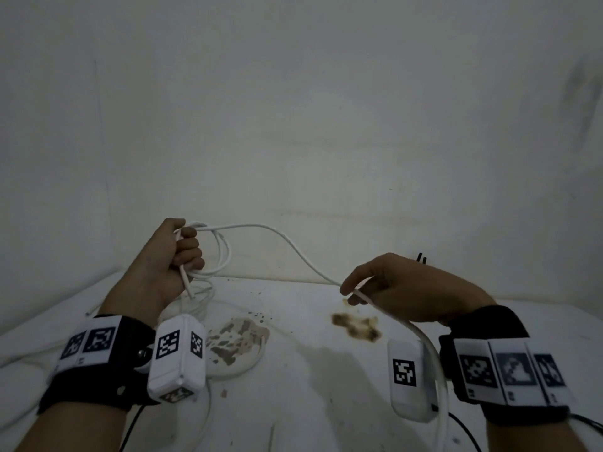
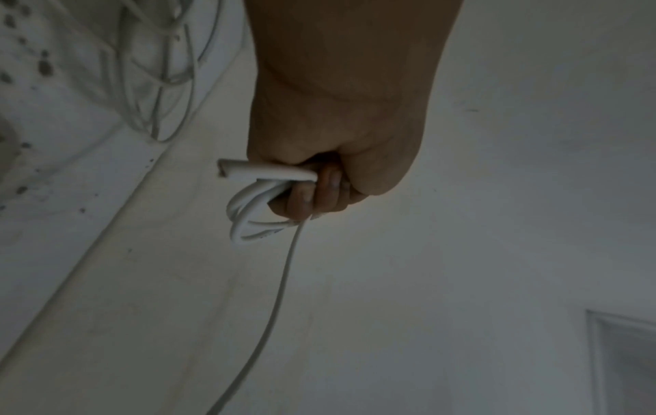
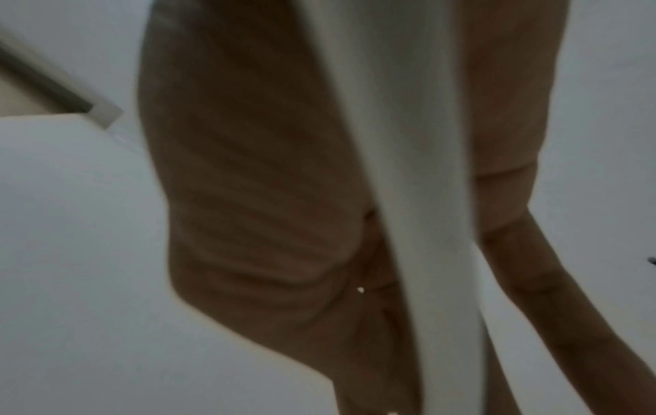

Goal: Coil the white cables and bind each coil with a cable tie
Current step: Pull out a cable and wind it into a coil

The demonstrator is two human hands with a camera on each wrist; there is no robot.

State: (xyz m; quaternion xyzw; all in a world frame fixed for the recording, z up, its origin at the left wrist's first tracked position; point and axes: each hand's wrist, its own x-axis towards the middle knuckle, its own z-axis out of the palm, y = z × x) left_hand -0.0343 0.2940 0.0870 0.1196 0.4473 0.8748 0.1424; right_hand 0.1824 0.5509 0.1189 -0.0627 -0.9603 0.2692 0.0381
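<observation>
Left hand (image 1: pixel 173 256) is fisted round a few loose loops of smooth, round white cable (image 1: pixel 277 233), held up above the stained white table (image 1: pixel 310 370); from there the cord runs rightward and down to the right hand (image 1: pixel 391 285), which pinches it between thumb and fingertips. From the left wrist, the fingers (image 2: pixel 302 196) curl over the bunched loops, a flat-ended connector (image 2: pixel 248 171) pokes out sideways to the left, and one strand drops straight down. Right wrist is blurry: the cable (image 3: pixel 408 196) runs lengthwise along the palm (image 3: pixel 266 210).
</observation>
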